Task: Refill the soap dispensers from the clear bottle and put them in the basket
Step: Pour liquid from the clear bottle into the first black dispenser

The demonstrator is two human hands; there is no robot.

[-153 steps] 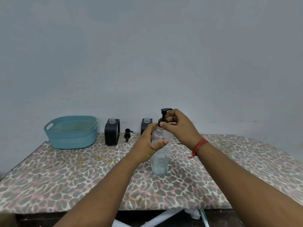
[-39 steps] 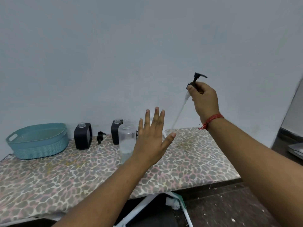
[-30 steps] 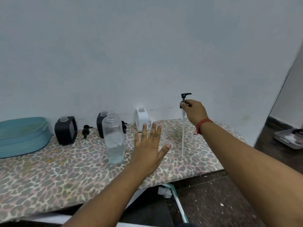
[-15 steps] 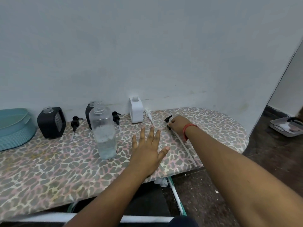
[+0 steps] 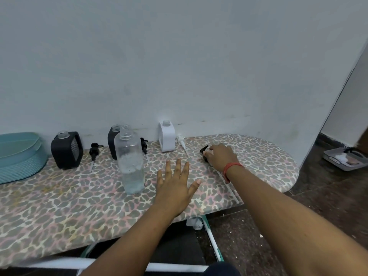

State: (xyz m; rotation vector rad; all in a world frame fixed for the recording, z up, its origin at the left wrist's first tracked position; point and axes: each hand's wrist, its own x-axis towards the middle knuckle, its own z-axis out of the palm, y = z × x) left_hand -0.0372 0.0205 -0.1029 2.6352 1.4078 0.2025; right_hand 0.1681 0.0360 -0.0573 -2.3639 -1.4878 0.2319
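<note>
The clear bottle (image 5: 131, 162) stands uncapped on the leopard-print board (image 5: 59, 206), partly filled. My left hand (image 5: 177, 186) hovers open just right of it, fingers spread. My right hand (image 5: 219, 155) rests on the board further right, closed over the black pump head (image 5: 204, 150), whose long tube (image 5: 232, 191) lies toward the board's front edge. Two black dispensers (image 5: 66, 150) (image 5: 112, 142) and a white dispenser (image 5: 166, 139) stand uncapped by the wall. The teal basket (image 5: 18, 156) is at the far left.
Two black pumps (image 5: 93, 153) (image 5: 144, 147) and a white pump (image 5: 181, 141) lie between the dispensers. The board's rounded end (image 5: 286, 170) drops off at the right to a dark floor, where a grey tray (image 5: 346, 158) sits. A wall runs right behind the dispensers.
My right hand pulled the pump and tube out of the clear bottle, carried it right and lowered it flat onto the board. My left hand let go of the bottle and opened.
</note>
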